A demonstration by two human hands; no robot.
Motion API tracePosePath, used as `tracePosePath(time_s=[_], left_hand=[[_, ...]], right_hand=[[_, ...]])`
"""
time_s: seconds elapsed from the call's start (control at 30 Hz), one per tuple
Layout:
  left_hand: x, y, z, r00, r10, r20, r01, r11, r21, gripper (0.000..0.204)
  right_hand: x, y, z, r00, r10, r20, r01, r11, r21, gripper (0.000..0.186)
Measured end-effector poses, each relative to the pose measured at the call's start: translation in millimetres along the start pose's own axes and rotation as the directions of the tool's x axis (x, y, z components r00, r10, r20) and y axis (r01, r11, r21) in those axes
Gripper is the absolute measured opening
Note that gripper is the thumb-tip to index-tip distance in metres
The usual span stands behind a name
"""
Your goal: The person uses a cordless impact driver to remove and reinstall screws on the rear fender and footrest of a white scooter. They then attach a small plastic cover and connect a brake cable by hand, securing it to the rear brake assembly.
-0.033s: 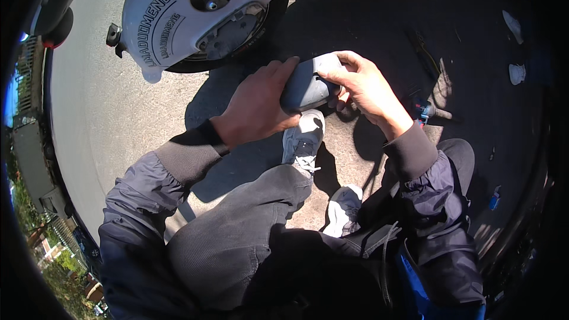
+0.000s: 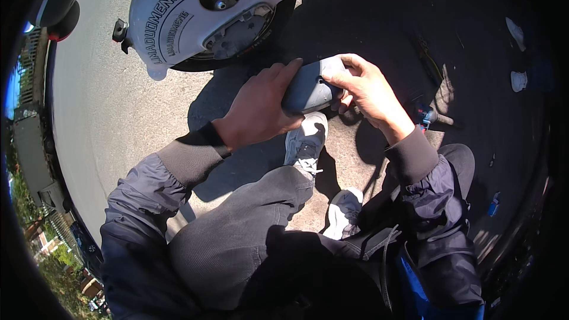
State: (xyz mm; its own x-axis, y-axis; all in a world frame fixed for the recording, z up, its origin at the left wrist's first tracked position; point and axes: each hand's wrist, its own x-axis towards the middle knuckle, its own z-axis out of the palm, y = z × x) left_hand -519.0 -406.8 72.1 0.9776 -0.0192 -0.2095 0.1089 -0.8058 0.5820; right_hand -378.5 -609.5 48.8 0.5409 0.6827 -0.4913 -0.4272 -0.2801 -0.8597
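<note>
Both of my hands grip a rounded grey plastic piece (image 2: 306,89) above my shoes, just below a white scooter's body (image 2: 163,38). My left hand (image 2: 258,106) is wrapped round its left end, thumb side toward me. My right hand (image 2: 370,95) holds the right end, with the thumb bent onto its top near a small dark hole and other fingers partly hidden underneath. The scooter's wheel (image 2: 261,41) shows behind the piece, in shade.
A blue-and-black power tool (image 2: 425,115) lies right of my right wrist. White scraps (image 2: 517,82) and a small blue object (image 2: 494,204) lie farther right on shaded pavement. My white shoes (image 2: 305,139) are below my hands. A road runs along the left.
The view has shifted very slightly, so the scooter sits a little higher and farther right in the picture. Both hands still grip the grey piece in much the same pose.
</note>
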Motion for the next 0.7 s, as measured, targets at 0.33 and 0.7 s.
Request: tracePosePath(time_s=[0.33, 0.7], left_hand=[[-55.9, -29.5, -29.7, 0.782, -0.623, 0.001, 0.125, 0.156, -0.98, 0.064], [-30.0, -63.7, -52.1, 0.686, -0.726, -0.044, -0.01, 0.051, -0.999, 0.057]], right_hand=[[38.7, -57.4, 27.2, 0.959, -0.236, 0.154, 0.216, 0.966, 0.14, 0.057], [103.5, -75.5, 71.2, 0.967, -0.245, 0.075, 0.254, 0.957, -0.143, 0.057]])
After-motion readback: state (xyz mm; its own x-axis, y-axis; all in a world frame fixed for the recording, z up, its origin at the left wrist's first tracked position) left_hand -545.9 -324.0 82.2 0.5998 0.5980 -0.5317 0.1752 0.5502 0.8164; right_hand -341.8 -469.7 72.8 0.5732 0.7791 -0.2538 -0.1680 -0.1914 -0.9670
